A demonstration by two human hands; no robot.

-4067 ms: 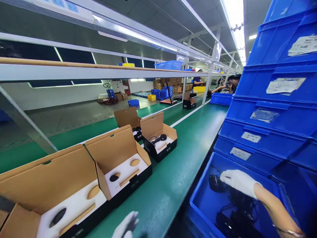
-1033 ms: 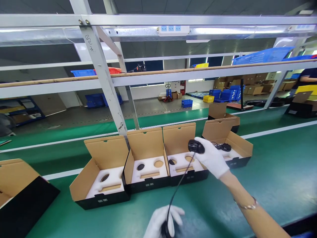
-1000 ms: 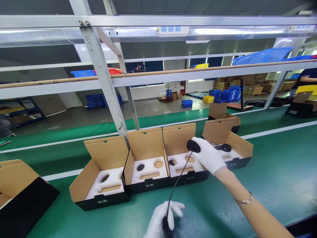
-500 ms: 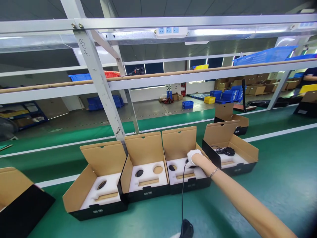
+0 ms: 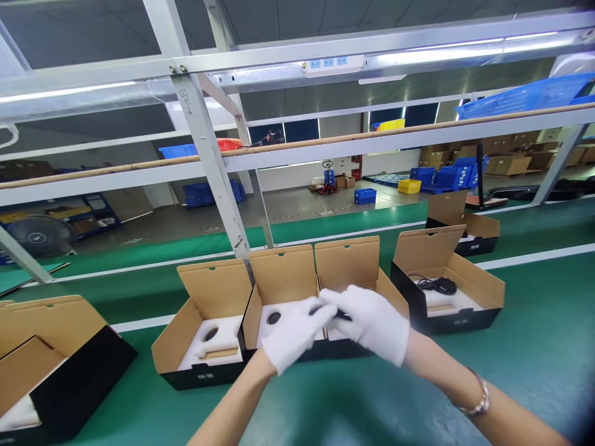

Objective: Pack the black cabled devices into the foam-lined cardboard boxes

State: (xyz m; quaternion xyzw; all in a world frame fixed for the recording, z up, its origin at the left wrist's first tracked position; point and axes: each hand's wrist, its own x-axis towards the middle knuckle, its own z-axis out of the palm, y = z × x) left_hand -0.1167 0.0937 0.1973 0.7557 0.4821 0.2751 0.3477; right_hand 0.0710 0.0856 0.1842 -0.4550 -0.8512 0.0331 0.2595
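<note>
Both my hands wear white gloves and meet over the third box (image 5: 348,263) from the left in the near row. My left hand (image 5: 295,333) and my right hand (image 5: 372,321) are closed around a black corded item (image 5: 343,314), mostly hidden by the fingers. That box stands open, its white foam insert largely covered by my hands. Left of it, an open box (image 5: 283,272) has white foam with a round black piece (image 5: 274,318) in a hole.
Another open box (image 5: 214,282) stands further left, and a larger one (image 5: 83,371) at the left edge. On the right, a box (image 5: 478,291) contains a coiled black cable (image 5: 439,285). Behind the green bench rises a metal post (image 5: 209,136) carrying shelf rails.
My right hand has lifted from the third box's foam and moved left. My left hand has come up from the bottom edge to meet it. The black bundle no longer hangs below.
</note>
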